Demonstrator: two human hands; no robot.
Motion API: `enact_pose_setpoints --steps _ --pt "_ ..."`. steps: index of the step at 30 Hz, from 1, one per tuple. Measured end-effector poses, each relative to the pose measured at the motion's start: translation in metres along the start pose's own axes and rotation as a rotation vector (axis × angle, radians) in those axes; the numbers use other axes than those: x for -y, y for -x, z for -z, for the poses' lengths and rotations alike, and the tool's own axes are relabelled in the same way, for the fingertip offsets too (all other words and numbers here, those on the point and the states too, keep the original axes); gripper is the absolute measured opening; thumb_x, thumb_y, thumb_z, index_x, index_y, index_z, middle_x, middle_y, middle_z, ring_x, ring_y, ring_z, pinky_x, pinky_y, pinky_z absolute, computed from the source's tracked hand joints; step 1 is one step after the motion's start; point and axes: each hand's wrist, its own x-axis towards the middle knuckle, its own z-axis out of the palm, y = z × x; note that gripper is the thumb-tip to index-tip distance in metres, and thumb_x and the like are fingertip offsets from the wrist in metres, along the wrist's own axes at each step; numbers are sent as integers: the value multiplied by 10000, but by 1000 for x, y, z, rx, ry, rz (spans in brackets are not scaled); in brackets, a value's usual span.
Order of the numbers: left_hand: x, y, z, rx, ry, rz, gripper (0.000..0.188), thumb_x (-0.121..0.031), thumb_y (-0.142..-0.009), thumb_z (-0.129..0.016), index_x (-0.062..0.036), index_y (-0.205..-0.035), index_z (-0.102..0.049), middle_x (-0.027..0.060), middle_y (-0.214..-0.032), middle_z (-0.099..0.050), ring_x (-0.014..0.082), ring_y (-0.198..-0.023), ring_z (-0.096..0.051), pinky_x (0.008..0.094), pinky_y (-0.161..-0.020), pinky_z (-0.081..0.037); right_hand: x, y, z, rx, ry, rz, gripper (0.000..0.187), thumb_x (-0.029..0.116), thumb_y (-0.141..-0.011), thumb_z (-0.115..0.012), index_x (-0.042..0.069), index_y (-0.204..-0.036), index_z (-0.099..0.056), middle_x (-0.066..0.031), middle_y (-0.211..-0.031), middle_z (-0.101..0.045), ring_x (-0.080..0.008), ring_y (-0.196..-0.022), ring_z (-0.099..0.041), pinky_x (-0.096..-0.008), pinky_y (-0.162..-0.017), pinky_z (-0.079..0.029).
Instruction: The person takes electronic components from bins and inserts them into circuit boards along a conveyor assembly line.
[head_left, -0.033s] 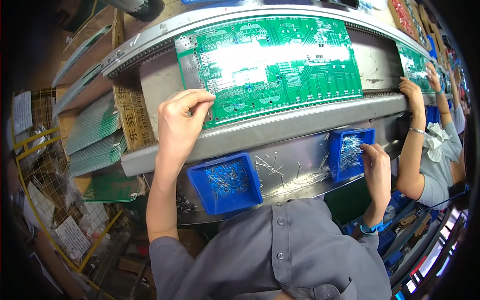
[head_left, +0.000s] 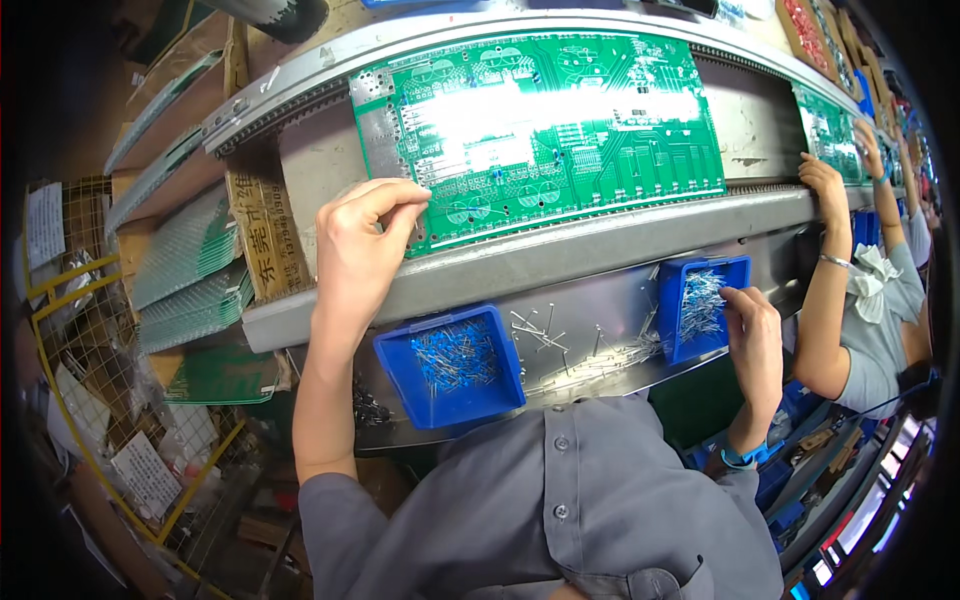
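Observation:
A large green circuit board (head_left: 620, 150) lies across the rails, with a few small blue parts on it and strong glare over its middle. My left hand (head_left: 362, 240) is at its lower left corner, thumb and forefinger pinched together; whatever is between the tips is too small to make out. My right hand (head_left: 757, 340) is at the right edge of a blue bin (head_left: 742, 272) of thin-leaded blue components (head_left: 702, 305). Its fingertips are drawn together over the bin, and their contents cannot be made out. Another blue bin (head_left: 400, 390) of similar components (head_left: 455, 355) stands left of it.
A metal rail (head_left: 560, 232) runs between me and the board. Loose pins (head_left: 540, 330) lie on the metal tray between the bins. Stacked boards (head_left: 190, 250) and a cardboard piece (head_left: 262, 235) stand at left. At right, a co-worker's arm (head_left: 830, 280) reaches to another green board (head_left: 828, 130).

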Motion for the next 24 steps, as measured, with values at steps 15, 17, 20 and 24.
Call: enact_pose_setpoints --steps 15,17,20,24 --pt "-9 2 -10 -39 -321 -221 206 -20 -663 -742 -60 -861 -704 67 -857 -530 218 -751 -513 346 -650 -455 4 -6 10 45 -32 -17 164 -118 -737 -533 -40 -862 -605 -176 -831 -547 -348 -752 -547 -399 -685 -431" --pt "-11 3 -14 -17 -303 -239 221 -18 -662 -741 -60 -875 -702 69 -856 -529 219 -748 -512 347 -651 -453 8 -10 15 57 2 46 129 -101 -738 -546 -20 -832 -584 -156 -794 -543 -347 -745 -540 -404 -682 -427" --pt "-10 5 -22 6 -293 -279 220 -23 -666 -736 -60 -879 -699 65 -847 -529 224 -744 -509 349 -655 -449 16 -23 22 16 24 247 132 -109 -736 -552 -24 -833 -582 -137 -769 -559 -295 -695 -544 -351 -638 -432" --pt "-8 7 -30 0 -343 -349 200 -11 -659 -742 -58 -850 -704 52 -818 -523 206 -711 -491 326 -602 -435 33 -45 21 1 -163 276 147 -102 -722 -574 -9 -835 -597 -125 -783 -582 -281 -693 -567 -331 -627 -447"
